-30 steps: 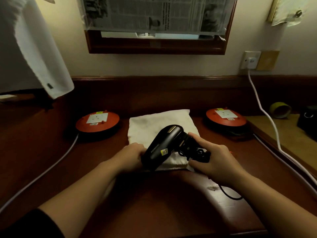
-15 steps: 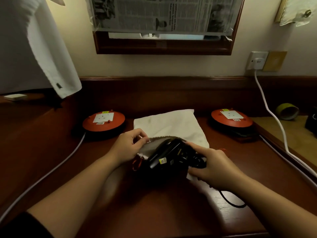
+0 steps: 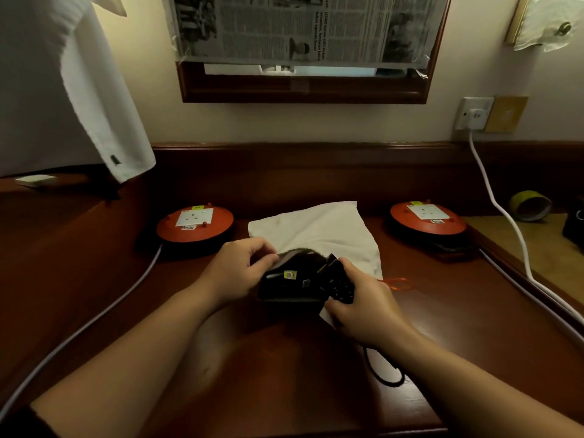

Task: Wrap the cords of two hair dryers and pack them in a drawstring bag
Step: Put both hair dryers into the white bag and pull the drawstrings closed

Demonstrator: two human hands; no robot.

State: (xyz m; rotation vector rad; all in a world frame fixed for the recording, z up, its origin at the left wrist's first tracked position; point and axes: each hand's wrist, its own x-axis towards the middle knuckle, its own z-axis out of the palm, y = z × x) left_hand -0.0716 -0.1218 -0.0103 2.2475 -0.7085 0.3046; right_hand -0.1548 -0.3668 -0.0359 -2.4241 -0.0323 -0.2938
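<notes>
A white drawstring bag lies flat on the dark wooden desk, its mouth toward me. My left hand pinches the upper lip of the bag's mouth and lifts it. My right hand grips the handle end of a black hair dryer, whose barrel lies partly inside the opened mouth. A loop of its black cord trails on the desk below my right wrist. The bag's red drawstring lies to the right. Only one hair dryer is visible.
Two red round cable reels with sockets sit on the desk, one at the left and one at the right. White cables run from each, and one reaches the wall socket. A white cloth hangs at upper left.
The hair dryer dropped from a raised tilt over the bag to lying low in its mouth. My left hand shifted from the dryer's barrel to lifting the bag's lip.
</notes>
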